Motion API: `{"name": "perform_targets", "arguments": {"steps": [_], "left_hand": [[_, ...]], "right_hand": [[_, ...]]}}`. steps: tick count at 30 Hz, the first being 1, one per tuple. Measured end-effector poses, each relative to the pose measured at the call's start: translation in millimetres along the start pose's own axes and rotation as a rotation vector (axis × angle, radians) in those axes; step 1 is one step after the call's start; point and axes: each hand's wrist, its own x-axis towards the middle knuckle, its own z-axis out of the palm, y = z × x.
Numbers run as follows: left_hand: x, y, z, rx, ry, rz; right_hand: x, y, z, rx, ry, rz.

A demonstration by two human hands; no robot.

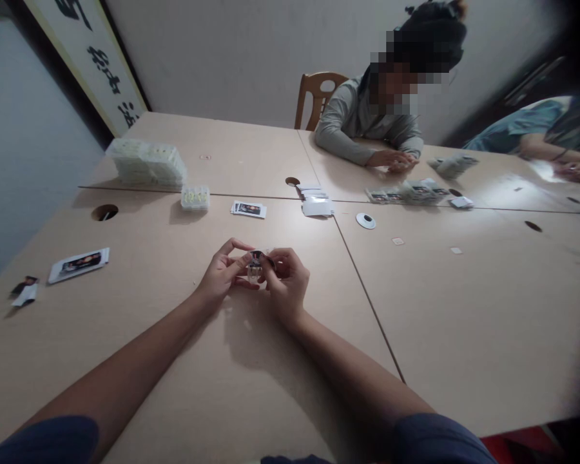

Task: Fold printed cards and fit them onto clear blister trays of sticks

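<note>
Both of my hands meet over the middle of the table, around a small clear container with a dark printed piece across its upper part. My left hand grips it from the left, thumb on top. From the other side, my right hand pinches the dark piece at the container's upper right with thumb and fingers. Fingers cover part of the container, so its exact kind is unclear. Beyond my hands lies a small stack of dark-printed white labels.
A clear plastic box stands near stacked similar boxes at the back left. More labels lie left. White sheets and a round white disc lie ahead. A co-worker sits opposite; another person's arm is at right.
</note>
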Motion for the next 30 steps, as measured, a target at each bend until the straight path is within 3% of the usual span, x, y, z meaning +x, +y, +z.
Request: {"name": "perform_targets", "arguments": {"steps": [11, 22, 26, 30], "left_hand": [[0, -1, -1.7, 0.038, -0.001, 0.009], [-3, 4, 6.1, 0.105, 0.008, 0.105], [-5, 30, 16.0, 0.11, -0.002, 0.192], [-10, 86, 34.1, 0.152, -0.028, 0.36]], "right_hand": [[-1, 3, -1, 0.014, -0.031, -0.022], [6, -10, -1, -0.159, -0.001, -0.272], [17, -29, 1, -0.14, 0.022, -0.349], [41, -77, 8, -0.043, 0.031, -0.469]]}}
